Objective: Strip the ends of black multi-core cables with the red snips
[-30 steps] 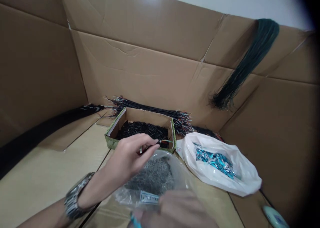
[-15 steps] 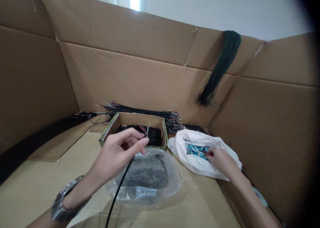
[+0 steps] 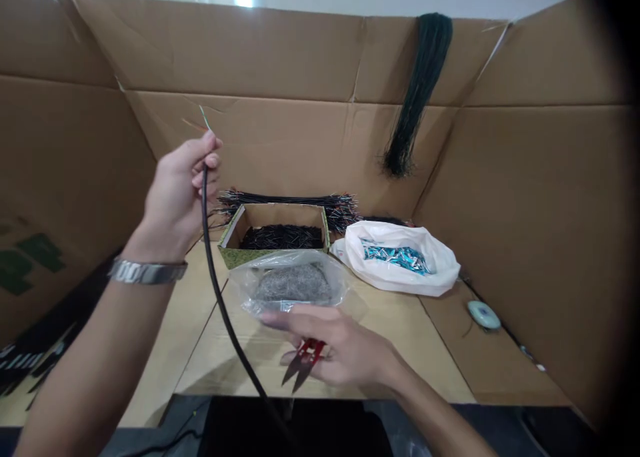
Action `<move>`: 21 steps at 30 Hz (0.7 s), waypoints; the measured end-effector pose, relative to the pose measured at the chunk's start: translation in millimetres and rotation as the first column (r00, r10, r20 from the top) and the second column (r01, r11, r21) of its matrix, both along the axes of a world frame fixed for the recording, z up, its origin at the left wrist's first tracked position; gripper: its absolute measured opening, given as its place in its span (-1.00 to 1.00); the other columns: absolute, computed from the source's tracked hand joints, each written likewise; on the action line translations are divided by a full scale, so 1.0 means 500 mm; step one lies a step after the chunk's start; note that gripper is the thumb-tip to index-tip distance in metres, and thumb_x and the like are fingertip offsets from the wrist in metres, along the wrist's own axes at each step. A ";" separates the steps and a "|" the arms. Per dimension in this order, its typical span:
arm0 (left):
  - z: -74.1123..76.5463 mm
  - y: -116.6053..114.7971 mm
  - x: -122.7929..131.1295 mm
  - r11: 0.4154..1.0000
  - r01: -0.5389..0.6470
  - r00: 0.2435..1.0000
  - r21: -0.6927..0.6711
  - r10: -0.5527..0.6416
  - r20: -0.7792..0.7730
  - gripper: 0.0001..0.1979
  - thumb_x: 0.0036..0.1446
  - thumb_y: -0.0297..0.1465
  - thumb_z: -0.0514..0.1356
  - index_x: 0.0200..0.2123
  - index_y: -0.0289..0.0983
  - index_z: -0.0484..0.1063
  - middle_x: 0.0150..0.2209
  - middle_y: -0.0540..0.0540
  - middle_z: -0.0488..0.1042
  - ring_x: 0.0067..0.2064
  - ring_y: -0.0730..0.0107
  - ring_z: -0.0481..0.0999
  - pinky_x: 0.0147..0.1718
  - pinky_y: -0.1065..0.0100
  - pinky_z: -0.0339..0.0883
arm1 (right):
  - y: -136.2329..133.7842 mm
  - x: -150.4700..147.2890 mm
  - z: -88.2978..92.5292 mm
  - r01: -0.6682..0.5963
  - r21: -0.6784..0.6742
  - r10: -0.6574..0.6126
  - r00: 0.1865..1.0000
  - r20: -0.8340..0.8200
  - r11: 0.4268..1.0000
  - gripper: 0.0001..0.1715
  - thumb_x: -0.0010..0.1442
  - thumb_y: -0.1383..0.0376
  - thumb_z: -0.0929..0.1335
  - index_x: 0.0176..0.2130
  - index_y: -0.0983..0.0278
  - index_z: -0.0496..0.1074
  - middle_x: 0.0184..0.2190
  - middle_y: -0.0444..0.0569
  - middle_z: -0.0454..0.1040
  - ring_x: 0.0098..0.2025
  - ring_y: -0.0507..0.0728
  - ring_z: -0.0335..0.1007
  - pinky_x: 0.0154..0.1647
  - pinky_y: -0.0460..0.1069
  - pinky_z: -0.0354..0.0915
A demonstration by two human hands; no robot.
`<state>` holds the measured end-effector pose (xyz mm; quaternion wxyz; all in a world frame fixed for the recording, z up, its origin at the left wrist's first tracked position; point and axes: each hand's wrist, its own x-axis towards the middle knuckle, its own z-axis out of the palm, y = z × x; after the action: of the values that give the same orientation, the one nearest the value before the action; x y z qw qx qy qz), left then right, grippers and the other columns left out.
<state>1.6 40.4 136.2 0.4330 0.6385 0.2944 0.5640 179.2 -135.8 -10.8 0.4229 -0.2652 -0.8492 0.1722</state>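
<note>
My left hand (image 3: 181, 189) is raised at the left and pinches the upper end of a long black cable (image 3: 216, 290). Thin coloured wire ends stick out above the fingers. The cable curves down toward the near edge. My right hand (image 3: 334, 347) is low in the middle, fingers curled round small red thread snips (image 3: 303, 362) whose blades point down and left. Behind it lies a clear plastic bag (image 3: 293, 285) of fine grey metal parts. A small open cardboard box (image 3: 274, 233) of short black pieces stands behind that.
A white plastic bag (image 3: 400, 265) with shiny teal pieces lies right of the box. Bundles of black wires (image 3: 290, 201) lie along the back wall. A dark green wire bundle (image 3: 417, 90) hangs over the cardboard wall. A small pale round object (image 3: 483, 314) lies at the right.
My left hand has lifted up and to the left, drawing the black cable out. My right hand left the white bag and now holds the red snips near the front.
</note>
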 end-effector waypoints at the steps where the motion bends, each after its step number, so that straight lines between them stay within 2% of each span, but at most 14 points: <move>1: -0.013 0.020 0.004 0.999 -0.035 0.999 -0.002 0.035 -0.033 -0.73 0.46 -0.33 0.06 -0.28 -0.28 0.47 -0.56 0.17 0.29 -0.67 0.74 0.02 -0.67 0.51 -0.08 | 0.011 -0.017 -0.003 -0.024 0.049 0.025 1.000 -0.013 0.998 -0.36 0.33 0.34 0.38 0.34 0.24 0.25 -0.36 -0.16 0.41 -0.34 0.02 0.32 -0.24 -0.10 0.38; 3: -0.054 0.056 0.015 0.993 -0.116 0.987 -0.011 0.114 -0.109 -0.66 0.48 -0.25 0.00 -0.16 -0.35 0.47 -0.40 0.03 0.45 -0.54 0.61 0.36 -0.55 0.50 0.27 | 0.032 -0.046 -0.006 -0.064 0.109 0.076 0.991 -0.106 0.992 -0.43 0.29 0.18 0.43 0.24 0.23 0.39 -0.39 -0.17 0.41 -0.40 0.00 0.31 -0.30 -0.12 0.37; 5: -0.106 0.076 0.020 0.979 -0.197 0.965 -0.050 0.185 -0.187 -0.73 0.38 -0.25 0.20 -0.02 -0.33 0.45 -0.17 -0.10 0.53 -0.32 0.38 0.55 -0.37 0.32 0.50 | 0.046 -0.069 0.000 -0.056 0.108 0.088 0.944 -0.318 0.993 -0.63 0.23 0.12 0.48 -0.02 0.24 0.59 -0.45 -0.16 0.45 -0.48 -0.01 0.32 -0.38 -0.11 0.36; 6: -0.130 0.078 0.018 0.974 -0.216 0.951 -0.066 0.194 -0.239 -0.72 0.37 -0.27 0.21 0.02 -0.32 0.44 -0.10 -0.13 0.53 -0.24 0.31 0.57 -0.29 0.25 0.53 | 0.051 -0.076 0.006 -0.026 0.087 0.062 0.896 -0.440 0.996 -0.70 0.19 0.12 0.50 -0.14 0.24 0.63 -0.49 -0.16 0.47 -0.51 -0.01 0.32 -0.41 -0.10 0.34; 8: -0.172 0.071 0.003 0.970 -0.228 0.915 -0.085 0.184 -0.358 -0.73 0.37 -0.28 0.22 0.01 -0.33 0.45 -0.10 -0.14 0.54 -0.21 0.29 0.58 -0.25 0.22 0.54 | 0.064 -0.079 0.027 0.064 0.039 -0.025 0.771 -0.636 0.997 -0.79 0.18 0.15 0.51 -0.26 0.24 0.65 -0.55 -0.15 0.46 -0.54 0.00 0.30 -0.47 -0.08 0.28; 9: -0.187 0.065 -0.010 0.972 -0.219 0.892 -0.082 0.166 -0.420 -0.75 0.36 -0.27 0.22 -0.03 -0.34 0.47 -0.14 -0.12 0.55 -0.25 0.32 0.58 -0.28 0.24 0.54 | 0.073 -0.074 0.042 0.111 0.022 -0.063 0.702 -0.709 0.994 -0.80 0.21 0.15 0.49 -0.28 0.24 0.64 -0.56 -0.16 0.43 -0.56 -0.01 0.25 -0.52 -0.09 0.22; 11: -0.203 0.058 -0.043 0.974 -0.218 0.836 -0.053 0.158 -0.525 -0.74 0.34 -0.24 0.24 -0.23 -0.36 0.50 -0.34 0.00 0.54 -0.41 0.39 0.54 -0.40 0.34 0.48 | 0.096 -0.055 0.084 0.187 0.018 -0.092 0.566 -0.820 0.982 -0.72 0.34 0.14 0.39 -0.30 0.27 0.59 -0.59 -0.20 0.33 -0.61 -0.05 0.08 -0.61 -0.12 0.05; 13: -0.194 0.060 -0.080 0.976 -0.218 0.794 0.011 0.184 -0.580 -0.61 0.22 -0.16 0.31 -0.52 -0.31 0.45 -0.62 0.08 0.42 -0.59 0.42 0.42 -0.52 0.38 0.32 | 0.115 -0.031 0.136 0.220 0.011 -0.085 0.421 -0.903 0.976 -0.64 0.40 0.09 0.33 -0.33 0.27 0.49 -0.63 -0.28 0.16 -0.64 -0.06 -0.11 -0.65 -0.14 -0.06; 14: -0.180 0.063 -0.095 0.975 -0.217 0.785 0.050 0.205 -0.584 -0.52 0.13 -0.08 0.34 -0.66 -0.27 0.39 -0.72 0.07 0.35 -0.62 0.34 0.41 -0.55 0.37 0.25 | 0.121 -0.020 0.162 0.221 0.007 -0.075 0.361 -0.929 0.975 -0.61 0.40 0.06 0.31 -0.34 0.26 0.45 -0.65 -0.32 0.07 -0.65 -0.06 -0.17 -0.66 -0.14 -0.08; 15: -0.160 0.065 -0.108 0.972 -0.214 0.789 0.094 0.229 -0.570 -0.49 0.08 -0.02 0.33 -0.70 -0.25 0.38 -0.72 0.04 0.36 -0.57 0.27 0.44 -0.53 0.37 0.22 | 0.125 -0.012 0.187 0.212 0.004 -0.065 0.317 -0.946 0.977 -0.60 0.40 0.02 0.31 -0.34 0.24 0.41 -0.66 -0.35 -0.01 -0.65 -0.06 -0.21 -0.66 -0.15 -0.07; 17: -0.109 0.067 -0.125 0.966 -0.201 0.812 0.161 0.256 -0.524 -0.48 0.02 0.08 0.31 -0.66 -0.24 0.45 -0.65 -0.01 0.42 -0.52 0.23 0.43 -0.51 0.36 0.20 | 0.124 -0.002 0.225 0.184 -0.005 -0.055 0.266 -0.962 0.983 -0.57 0.36 -0.04 0.32 -0.35 0.22 0.36 -0.67 -0.38 -0.11 -0.67 -0.05 -0.26 -0.69 -0.16 -0.07; 19: -0.058 0.062 -0.129 0.967 -0.171 0.844 0.187 0.241 -0.480 -0.46 0.05 0.14 0.26 -0.51 -0.25 0.54 -0.56 -0.03 0.46 -0.51 0.29 0.37 -0.51 0.37 0.20 | 0.119 -0.005 0.237 0.110 -0.025 -0.052 0.247 -0.968 0.994 -0.54 0.32 -0.10 0.33 -0.36 0.20 0.32 -0.69 -0.39 -0.14 -0.68 -0.05 -0.29 -0.71 -0.16 -0.09; 21: -0.023 0.050 -0.122 0.979 -0.114 0.879 0.168 0.179 -0.442 -0.41 0.13 0.18 0.17 -0.29 -0.26 0.60 -0.53 -0.01 0.44 -0.55 0.36 0.29 -0.55 0.37 0.21 | 0.115 -0.015 0.222 -0.070 -0.098 -0.071 0.313 -0.947 0.993 -0.47 0.27 -0.17 0.34 -0.40 0.19 0.30 -0.72 -0.41 -0.14 -0.70 -0.06 -0.29 -0.71 -0.17 -0.08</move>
<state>-59.2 65.6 124.4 0.2633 0.7567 0.3955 0.4491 171.8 -78.4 100.0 0.8236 -0.1393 -0.4278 0.3454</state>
